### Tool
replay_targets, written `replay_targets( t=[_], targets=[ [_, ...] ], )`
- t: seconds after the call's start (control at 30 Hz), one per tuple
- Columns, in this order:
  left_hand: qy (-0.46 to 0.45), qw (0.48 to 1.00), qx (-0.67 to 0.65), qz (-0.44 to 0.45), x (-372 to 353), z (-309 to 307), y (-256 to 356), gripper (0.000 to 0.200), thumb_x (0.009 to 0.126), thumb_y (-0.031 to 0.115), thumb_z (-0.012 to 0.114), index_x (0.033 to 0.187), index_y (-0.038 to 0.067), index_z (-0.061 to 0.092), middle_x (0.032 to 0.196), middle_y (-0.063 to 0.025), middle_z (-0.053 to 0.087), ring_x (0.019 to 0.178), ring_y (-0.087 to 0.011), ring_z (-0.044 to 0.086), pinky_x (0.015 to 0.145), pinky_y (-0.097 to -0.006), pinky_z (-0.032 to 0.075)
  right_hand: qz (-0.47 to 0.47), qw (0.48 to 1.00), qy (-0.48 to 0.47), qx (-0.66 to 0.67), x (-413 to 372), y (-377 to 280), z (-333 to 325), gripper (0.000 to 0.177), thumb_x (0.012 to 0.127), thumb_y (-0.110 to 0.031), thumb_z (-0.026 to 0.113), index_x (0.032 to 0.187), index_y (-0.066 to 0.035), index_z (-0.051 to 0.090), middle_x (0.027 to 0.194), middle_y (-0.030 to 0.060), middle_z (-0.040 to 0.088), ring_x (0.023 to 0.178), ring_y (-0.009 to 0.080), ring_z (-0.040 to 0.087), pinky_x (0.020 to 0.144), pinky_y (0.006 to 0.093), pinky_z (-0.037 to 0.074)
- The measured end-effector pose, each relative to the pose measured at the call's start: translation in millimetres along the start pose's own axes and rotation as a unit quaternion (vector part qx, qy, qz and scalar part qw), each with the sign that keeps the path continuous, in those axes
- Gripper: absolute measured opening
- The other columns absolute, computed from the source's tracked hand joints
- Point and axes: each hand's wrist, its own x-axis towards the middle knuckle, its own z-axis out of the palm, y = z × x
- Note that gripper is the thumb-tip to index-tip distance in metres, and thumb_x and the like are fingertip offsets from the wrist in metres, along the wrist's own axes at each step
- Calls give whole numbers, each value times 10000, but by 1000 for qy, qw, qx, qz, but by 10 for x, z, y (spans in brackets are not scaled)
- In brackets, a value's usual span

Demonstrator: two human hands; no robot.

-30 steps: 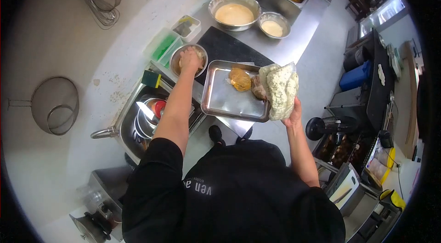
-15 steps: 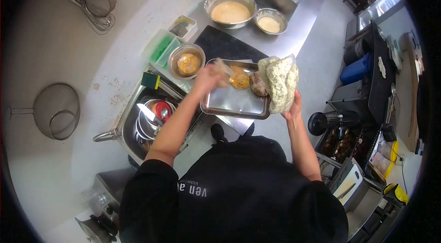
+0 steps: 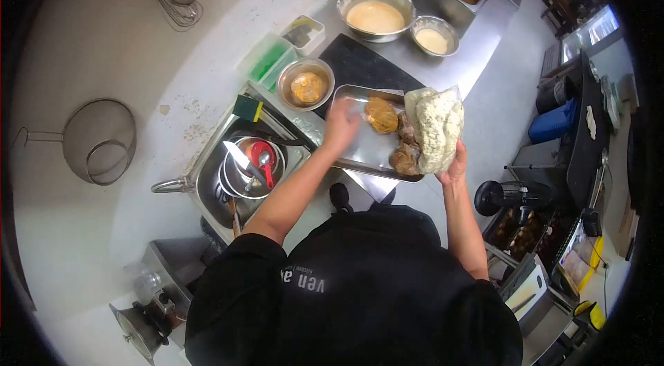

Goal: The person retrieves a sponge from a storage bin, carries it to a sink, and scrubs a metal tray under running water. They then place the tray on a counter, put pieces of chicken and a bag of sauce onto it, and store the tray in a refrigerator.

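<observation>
A rectangular metal tray [image 3: 373,148] sits at the counter's front edge. In it are an orange-brown portion in clear plastic [image 3: 381,116] and darker brown portions [image 3: 404,160] along the right side. My right hand [image 3: 454,164] grips a bulky clear plastic bag of pale, speckled food [image 3: 439,131] from below, over the tray's right end. The bag hides part of the tray. My left hand [image 3: 344,125] is over the tray's left side, its fingers smeared by motion. Left of the tray, a metal bowl [image 3: 306,84] holds another orange portion.
A black board [image 3: 363,62] lies behind the tray. Two metal bowls of pale batter, one large [image 3: 375,17] and one small [image 3: 434,39], stand farther back. At left, the sink [image 3: 225,217] contains pans, a knife [image 3: 242,161] and a red-handled utensil. A green plastic container [image 3: 268,62] is by the wall.
My left hand has moved away from the orange portion; the clear plastic seen at its fingers no longer shows. A brown portion now shows at the tray's front right. The whole view has shifted.
</observation>
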Motion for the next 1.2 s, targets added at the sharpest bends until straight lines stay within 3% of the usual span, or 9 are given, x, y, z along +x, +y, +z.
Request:
replay_targets(
  t=[0.07,0.13,0.23,0.6,0.67,0.8,0.9,1.07,1.2],
  targets=[
    [151,981,115,31,300,-306,-243,460,711,191,701,1084,-36,557,1127,-259,548,1054,-400,514,915,-460,416,5,1000,2,3,-9,2,-26,725,806,-400,667,1365,-31,391,1316,151,515,1186,292,523,1019,442,421],
    [186,958,171,-132,578,-419,-641,519,695,248,735,1083,-40,544,1117,-285,535,1087,-441,488,950,-471,399,8,1000,-1,3,-10,0,-45,727,803,-403,669,1364,-32,393,1312,151,518,1182,290,526,1014,438,427],
    [139,942,244,-185,790,-506,-798,583,693,314,748,1090,-62,546,1112,-297,534,1093,-446,493,965,-454,401,3,1000,-5,-6,-6,8,-10,729,799,-403,674,1360,-28,399,1309,153,520,1179,288,530,1008,435,433],
    [58,922,329,-195,1080,-579,-1029,407,749,285,695,970,-54,654,1121,-263,570,1056,-377,549,920,-439,447,28,999,17,-5,-70,-25,-46,720,787,-406,684,1336,-16,431,1278,152,546,1144,283,556,992,434,446],
    [128,912,382,-80,1061,-608,-1088,375,734,256,702,978,-26,665,1059,-230,602,1003,-386,569,909,-437,456,25,1000,18,-4,-59,-6,-35,723,784,-409,686,1335,-16,433,1278,151,546,1145,283,555,989,434,447],
    [124,931,343,-18,1085,-621,-1125,292,743,216,690,949,9,676,994,-192,626,967,-384,578,885,-441,461,23,999,23,-9,-59,-31,-65,727,782,-414,687,1335,-15,434,1278,151,546,1149,286,550,985,435,447],
    [48,936,347,11,1139,-728,-1296,229,774,174,657,943,21,661,929,-182,637,913,-376,594,834,-443,472,27,1000,9,1,-45,-44,-65,722,785,-414,683,1334,-17,435,1277,151,547,1149,289,549,989,435,443],
    [134,973,184,20,1026,-758,-1253,164,857,153,581,957,28,618,852,-195,629,799,-400,590,731,-453,468,33,999,11,-2,-97,-38,-50,722,782,-406,687,1335,-19,432,1275,151,547,1150,287,549,990,434,444],
    [188,972,138,10,969,-864,-947,163,904,170,527,957,33,598,872,-195,622,837,-402,572,759,-459,450,46,998,32,0,-66,-50,-129,729,777,-383,696,1342,-16,418,1277,157,544,1159,288,545,999,430,440]
  ],
)
